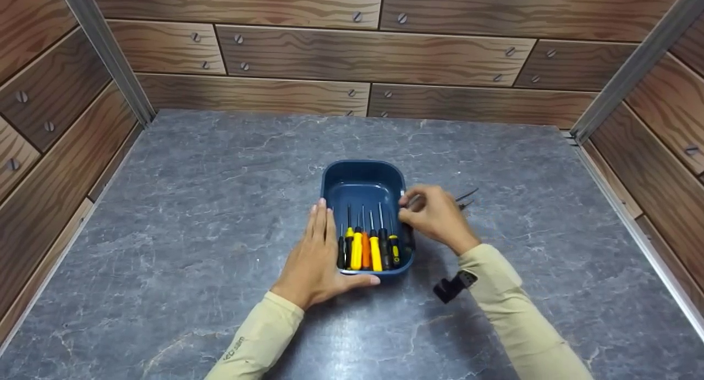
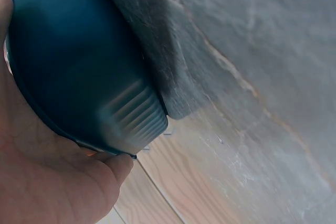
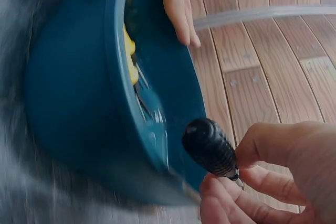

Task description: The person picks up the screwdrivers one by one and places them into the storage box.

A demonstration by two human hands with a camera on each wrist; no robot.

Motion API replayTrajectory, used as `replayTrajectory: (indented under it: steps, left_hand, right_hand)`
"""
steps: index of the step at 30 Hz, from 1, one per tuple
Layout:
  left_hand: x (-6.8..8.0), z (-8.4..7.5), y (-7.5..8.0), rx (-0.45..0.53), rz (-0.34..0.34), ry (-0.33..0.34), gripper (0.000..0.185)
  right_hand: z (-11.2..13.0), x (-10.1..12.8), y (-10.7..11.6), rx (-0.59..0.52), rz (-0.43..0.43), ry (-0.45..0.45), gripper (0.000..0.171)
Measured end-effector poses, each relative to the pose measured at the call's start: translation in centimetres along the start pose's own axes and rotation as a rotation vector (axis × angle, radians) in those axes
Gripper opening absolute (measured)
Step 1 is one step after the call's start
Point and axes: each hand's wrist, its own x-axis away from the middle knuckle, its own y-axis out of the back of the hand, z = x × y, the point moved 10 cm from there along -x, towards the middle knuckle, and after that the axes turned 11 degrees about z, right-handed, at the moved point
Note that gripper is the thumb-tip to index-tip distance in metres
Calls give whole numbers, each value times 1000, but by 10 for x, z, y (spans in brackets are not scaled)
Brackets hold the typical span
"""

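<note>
Faint print on my left sleeve [image 1: 235,351], unreadable, left hand [image 1: 314,253] flat w/ straight fingers against blue tray [image 1: 363,174] mid-table [image 1: 192,204], right hand [image 1: 437,218] pinching black-handled screwdriver [image 3: 210,149] at tray's right rim, other screwdrivers [image 1: 367,248] inside.

Two bare hands [image 1: 313,253], long pale-yellow sleeves [image 1: 517,314] to the wrists, small dark lettering on the left cuff, black strap at the right.

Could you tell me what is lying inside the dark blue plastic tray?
Inside the dark blue plastic tray lies a row of small screwdrivers with black, yellow and orange handles. The right hand covers its right rim.
</note>
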Motion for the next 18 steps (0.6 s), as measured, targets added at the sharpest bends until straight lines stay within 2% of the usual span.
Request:
replayTrajectory:
  steps: [3, 10, 18]
  left_hand:
    - [1, 0, 1, 4, -7, 0, 145]
    - [1, -1, 2, 0, -22, -8, 145]
    - [1, 1, 0, 8, 12, 13, 144]
  right_hand:
    - [10, -4, -13, 17, 22, 33, 15]
    - [20, -9, -42, 64, 103, 34, 14]
    - [29, -10, -60, 197, 78, 101, 9]
